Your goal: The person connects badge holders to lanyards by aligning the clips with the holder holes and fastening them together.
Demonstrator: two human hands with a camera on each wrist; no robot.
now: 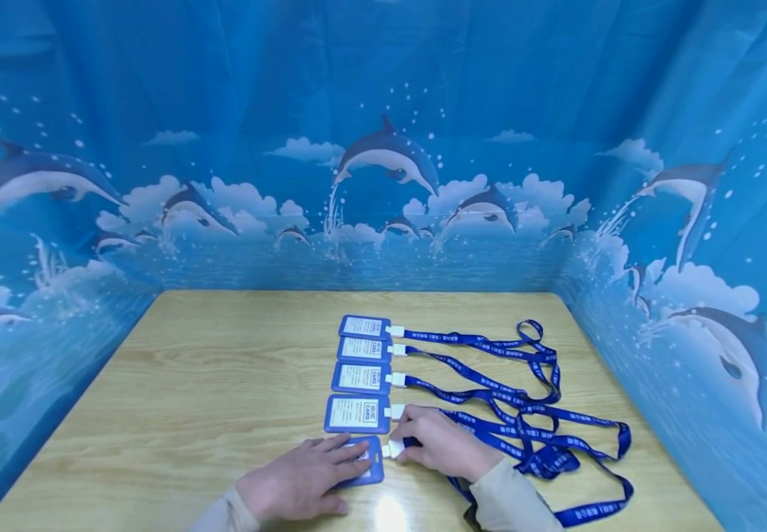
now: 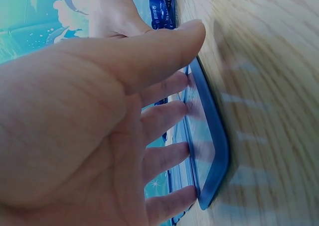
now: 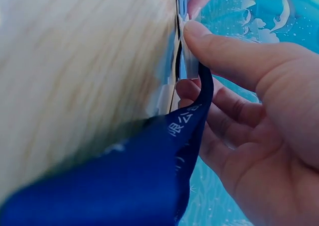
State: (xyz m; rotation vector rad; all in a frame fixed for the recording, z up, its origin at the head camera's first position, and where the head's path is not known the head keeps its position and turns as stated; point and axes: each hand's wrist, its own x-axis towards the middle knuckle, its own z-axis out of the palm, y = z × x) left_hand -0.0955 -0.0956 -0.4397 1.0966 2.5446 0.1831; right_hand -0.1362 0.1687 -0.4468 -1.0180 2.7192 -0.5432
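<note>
The nearest blue ID card holder (image 1: pixel 375 471) lies flat on the wooden table, partly covered by my left hand (image 1: pixel 300 476). The left fingers are spread and extended, their tips resting on the holder's face; its blue rim (image 2: pixel 219 151) shows in the left wrist view. Beside its slotted end, my right hand (image 1: pixel 446 445) pinches the white clip (image 1: pixel 394 448) of a blue lanyard between thumb and fingers. In the right wrist view the lanyard strap (image 3: pixel 94 181) hangs from that white clip (image 3: pixel 190 59). Whether the clip is hooked into the slot, I cannot tell.
Several more holders, among them the closest one (image 1: pixel 357 414), form a column beyond my hands, each with a white clip at its right end. Their lanyards (image 1: pixel 550 458) run rightward in loose, overlapping loops. A dolphin-printed curtain (image 1: pixel 383 251) borders the table (image 1: pixel 191 384).
</note>
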